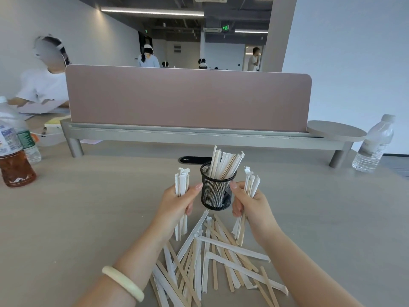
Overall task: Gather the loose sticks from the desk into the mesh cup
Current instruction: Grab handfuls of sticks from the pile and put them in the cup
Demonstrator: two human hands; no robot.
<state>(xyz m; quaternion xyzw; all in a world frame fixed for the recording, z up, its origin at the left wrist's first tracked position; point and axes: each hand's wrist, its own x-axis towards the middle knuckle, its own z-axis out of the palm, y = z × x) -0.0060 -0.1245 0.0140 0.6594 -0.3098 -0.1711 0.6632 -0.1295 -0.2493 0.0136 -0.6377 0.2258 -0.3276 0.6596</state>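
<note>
A black mesh cup (216, 193) stands upright on the desk, with several sticks (223, 163) leaning out of its top. My left hand (180, 201) is just left of the cup, shut on an upright bundle of paper-wrapped sticks (182, 181). On the cup's right side, my right hand (249, 203) grips a second bundle of wrapped and bare wooden sticks (251, 181). A loose pile of sticks (212, 255), some bare wood and some in white paper, lies on the desk between my forearms.
A pink divider panel (188, 99) on a grey shelf runs across the back of the desk. Bottles stand at the far left (16, 156), and a clear water bottle (374, 145) stands at the far right. A person sits beyond the divider at left.
</note>
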